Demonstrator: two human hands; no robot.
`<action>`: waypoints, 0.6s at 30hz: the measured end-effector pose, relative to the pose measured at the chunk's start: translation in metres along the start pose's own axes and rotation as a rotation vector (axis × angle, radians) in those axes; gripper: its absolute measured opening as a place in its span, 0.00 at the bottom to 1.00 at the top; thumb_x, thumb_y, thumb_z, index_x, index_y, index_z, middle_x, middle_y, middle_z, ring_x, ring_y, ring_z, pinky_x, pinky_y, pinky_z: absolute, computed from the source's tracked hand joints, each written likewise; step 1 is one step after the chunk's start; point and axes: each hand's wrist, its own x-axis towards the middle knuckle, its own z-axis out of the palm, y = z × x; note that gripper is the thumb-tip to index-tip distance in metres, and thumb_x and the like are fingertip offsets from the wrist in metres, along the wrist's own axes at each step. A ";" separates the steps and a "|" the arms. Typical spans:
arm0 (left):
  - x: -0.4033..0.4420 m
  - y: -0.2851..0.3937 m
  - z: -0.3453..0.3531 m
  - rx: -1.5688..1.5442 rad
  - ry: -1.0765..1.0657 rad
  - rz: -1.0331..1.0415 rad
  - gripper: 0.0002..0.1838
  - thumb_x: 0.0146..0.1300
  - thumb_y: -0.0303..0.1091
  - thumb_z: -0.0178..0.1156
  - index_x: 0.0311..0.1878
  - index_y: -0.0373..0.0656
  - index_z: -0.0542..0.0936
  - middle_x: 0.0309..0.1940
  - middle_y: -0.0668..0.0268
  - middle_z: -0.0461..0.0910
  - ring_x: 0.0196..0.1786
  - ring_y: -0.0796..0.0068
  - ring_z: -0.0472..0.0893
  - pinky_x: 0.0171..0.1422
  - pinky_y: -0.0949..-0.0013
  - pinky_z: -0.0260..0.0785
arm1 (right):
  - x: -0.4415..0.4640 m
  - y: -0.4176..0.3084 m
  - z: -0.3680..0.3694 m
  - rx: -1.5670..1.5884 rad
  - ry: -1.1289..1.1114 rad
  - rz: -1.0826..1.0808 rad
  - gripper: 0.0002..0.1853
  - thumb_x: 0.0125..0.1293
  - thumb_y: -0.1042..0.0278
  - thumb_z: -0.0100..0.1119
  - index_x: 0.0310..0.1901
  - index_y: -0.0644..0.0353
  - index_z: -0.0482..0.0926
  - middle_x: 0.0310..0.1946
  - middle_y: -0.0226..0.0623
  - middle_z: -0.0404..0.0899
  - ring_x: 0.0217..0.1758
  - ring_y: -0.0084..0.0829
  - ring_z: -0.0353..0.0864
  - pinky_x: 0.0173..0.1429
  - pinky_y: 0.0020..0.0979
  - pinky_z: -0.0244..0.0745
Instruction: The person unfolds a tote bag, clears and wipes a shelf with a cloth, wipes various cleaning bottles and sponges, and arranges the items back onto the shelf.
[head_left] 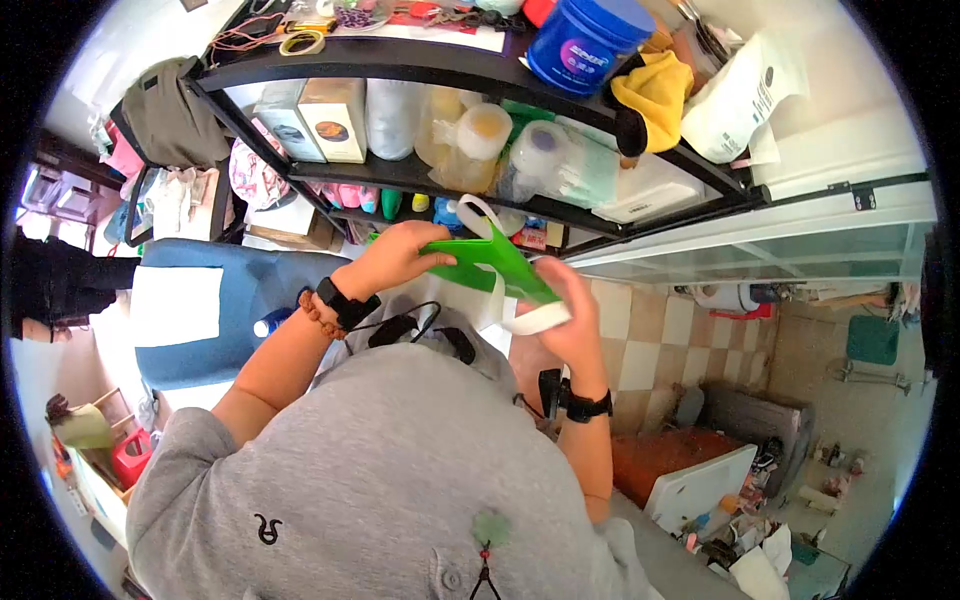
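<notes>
A bright green bag (465, 262) with white strap handles is held up in front of my chest, tilted down to the right. My left hand (395, 258) pinches its left end, thumb lying along the near side. At the right end my right hand (568, 318) is closed on the bag's edge, with a white strap (540, 319) running by its fingers. A second white strap loop (478, 212) stands up above the bag. The bag's inside and some right fingertips are hidden.
Ahead is a black shelf rack (420, 72) with boxes, bottles and a blue tub (588, 42). A yellow cloth (655, 98) hangs over its edge. To the left stands a blue chair (262, 290) bearing a white sheet (177, 304). A glass partition (740, 255) extends to the right.
</notes>
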 end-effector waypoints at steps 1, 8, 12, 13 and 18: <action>0.003 0.001 0.003 0.017 0.012 0.039 0.12 0.58 0.38 0.66 0.38 0.40 0.78 0.32 0.55 0.79 0.39 0.51 0.78 0.43 0.56 0.69 | 0.001 -0.002 0.002 0.064 -0.144 0.084 0.26 0.51 0.70 0.72 0.53 0.63 0.76 0.53 0.47 0.77 0.58 0.45 0.77 0.61 0.39 0.72; 0.026 0.035 0.028 -0.056 0.214 0.169 0.15 0.53 0.32 0.69 0.45 0.41 0.81 0.37 0.57 0.82 0.43 0.53 0.80 0.49 0.57 0.71 | -0.017 0.036 0.013 -0.167 -0.142 0.042 0.10 0.56 0.74 0.65 0.41 0.61 0.83 0.31 0.43 0.83 0.33 0.42 0.83 0.38 0.34 0.76; 0.027 0.050 0.033 -0.159 -0.054 0.188 0.13 0.53 0.29 0.70 0.43 0.41 0.83 0.37 0.59 0.84 0.41 0.55 0.82 0.46 0.58 0.73 | -0.017 0.027 0.004 -0.077 -0.204 0.069 0.09 0.56 0.73 0.63 0.40 0.61 0.82 0.35 0.43 0.83 0.38 0.47 0.83 0.39 0.39 0.77; 0.030 0.055 0.032 -0.103 -0.019 0.179 0.10 0.56 0.29 0.69 0.41 0.40 0.83 0.34 0.61 0.84 0.38 0.63 0.83 0.43 0.62 0.74 | -0.019 0.029 0.002 -0.129 -0.199 0.100 0.09 0.57 0.72 0.64 0.40 0.62 0.81 0.37 0.44 0.83 0.39 0.47 0.83 0.41 0.38 0.76; 0.038 0.047 0.025 -0.441 0.140 -0.101 0.08 0.62 0.30 0.66 0.41 0.38 0.81 0.32 0.67 0.82 0.35 0.80 0.77 0.41 0.73 0.70 | -0.031 0.038 -0.045 -0.059 -0.103 0.113 0.20 0.53 0.71 0.69 0.49 0.63 0.79 0.53 0.46 0.79 0.59 0.46 0.76 0.61 0.39 0.71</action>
